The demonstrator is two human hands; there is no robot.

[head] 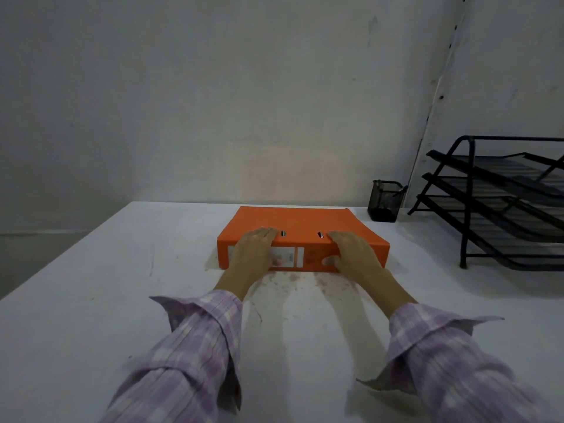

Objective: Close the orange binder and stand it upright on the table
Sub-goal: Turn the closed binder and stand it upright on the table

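On the table, mid-far: orange lever-arch binder lies flat and shut, spine toward you
Long axis: spine runs left to right, square across your reach
Left hand: draped over the spine's left part, fingers on the top cover, grasping the binder
Right hand: same hold on the right part, thumb on the spine face
Nearer hand: neither; both meet the near edge evenly
Judged next: tip it up from this spine edge
Clear of it: mesh pen cup and letter tray rack, far right
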